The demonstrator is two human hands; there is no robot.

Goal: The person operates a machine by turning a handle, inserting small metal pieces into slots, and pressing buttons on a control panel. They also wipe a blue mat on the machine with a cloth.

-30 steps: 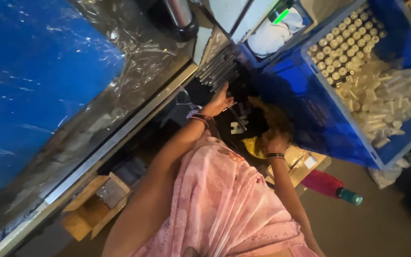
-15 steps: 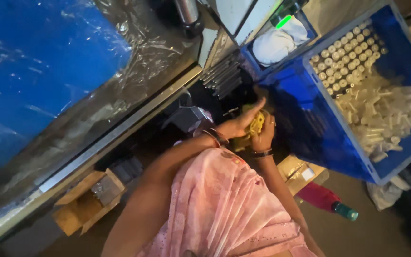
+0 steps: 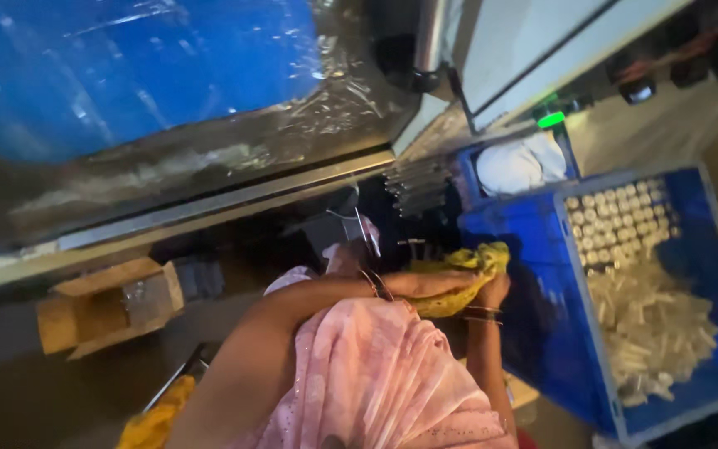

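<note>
Since half a second ago both hands have been drawn nearer with the crumpled yellow cloth point(image 3: 459, 278) | left hand point(image 3: 425, 287) closed over it, right hand point(image 3: 492, 291) gripping beneath | cloth held left of blue plastic crate point(image 3: 542, 274) of pale cylindrical pieces point(image 3: 650, 324) | cloth best kept bunched, clear of crate rim.

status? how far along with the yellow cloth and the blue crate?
Done, by the look of it: the blue crate already holds a pile of pale cylindrical pieces, some stood in rows at its far end. In hand: both hands, left hand and right hand, are closed on a yellow cloth beside the crate. What is left cannot be judged from this view.
</note>
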